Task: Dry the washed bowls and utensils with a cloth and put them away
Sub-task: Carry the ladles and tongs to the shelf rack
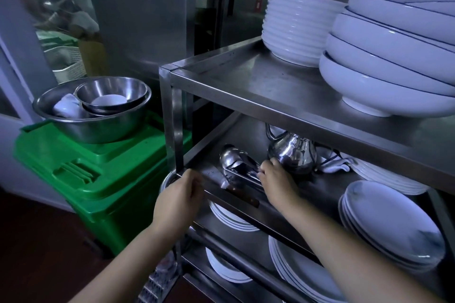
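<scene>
A steel rack (246, 96) holds dishes on several shelves. On its second shelf lie steel ladles and utensils (236, 162) beside a wooden-handled knife (242, 195). My right hand (277, 181) reaches into that shelf and its fingers curl on the utensil handles. My left hand (178, 200) hangs at the shelf's front left corner, fingers loosely curled, holding nothing that I can see. A large steel bowl (98, 125) on a green bin holds smaller steel bowls (112, 91), a white bowl (109, 100) and a white cloth (67, 106).
A shiny steel kettle (293, 155) stands right behind my right hand, with a cloth (336, 166) beside it. White bowls (389, 64) and plates (295, 22) are stacked on the top shelf, plates (391, 224) lower down. The green bin (98, 179) stands left of the rack.
</scene>
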Motion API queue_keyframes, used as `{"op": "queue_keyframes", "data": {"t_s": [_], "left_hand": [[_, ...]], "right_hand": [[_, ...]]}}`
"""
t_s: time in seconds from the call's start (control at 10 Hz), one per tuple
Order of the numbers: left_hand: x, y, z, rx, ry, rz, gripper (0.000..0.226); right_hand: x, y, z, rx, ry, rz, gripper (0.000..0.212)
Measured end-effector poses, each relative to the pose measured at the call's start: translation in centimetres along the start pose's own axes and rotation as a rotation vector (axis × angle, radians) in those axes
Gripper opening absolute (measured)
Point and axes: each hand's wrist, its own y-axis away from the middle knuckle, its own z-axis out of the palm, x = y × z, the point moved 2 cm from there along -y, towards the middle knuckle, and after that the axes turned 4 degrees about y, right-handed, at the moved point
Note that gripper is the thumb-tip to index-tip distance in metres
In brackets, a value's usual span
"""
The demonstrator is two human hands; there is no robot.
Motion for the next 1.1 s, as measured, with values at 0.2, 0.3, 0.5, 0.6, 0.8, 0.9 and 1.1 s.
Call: {"op": "queue_keyframes", "data": {"t_s": [0.2, 0.3, 0.5, 0.6, 0.8, 0.9, 1.1], "left_hand": [[-0.2, -0.4, 0.5, -0.032, 0.004, -0.005, 0.004], [-0.2, -0.6, 0.7, -0.045, 0.005, -0.004, 0.005], [-0.2, -0.9, 0.7, -0.089, -0.033, 0.025, 0.009], [-0.2, -0.8, 0.6, -0.103, -0.027, 0.051, 0.007], [-0.8, -0.3, 0.3, -0.151, 0.008, 0.075, 0.003], [-0.9, -0.3, 0.1, -0.186, 0.015, 0.124, 0.008], [-0.8, -0.3, 0.8, -0.259, -0.003, 0.22, 0.006]], "right_hand": [[0.1, 0.0, 0.6, 0.122, 0.087, -0.023, 0.013], [0.1, -0.1, 0.8, 0.137, 0.069, -0.007, 0.011], [0.0, 0.1, 0.9, 0.123, 0.001, 0.002, 0.013], [0.0, 0.3, 0.7, 0.117, -0.059, 0.039, 0.015], [-0.8, 1.9, 0.1, 0.17, -0.053, 0.1, 0.026], [-1.3, 2.8, 0.0, 0.184, -0.009, 0.133, 0.027], [-1.7, 4.9, 0.2, 0.284, 0.009, 0.172, 0.026]]}}
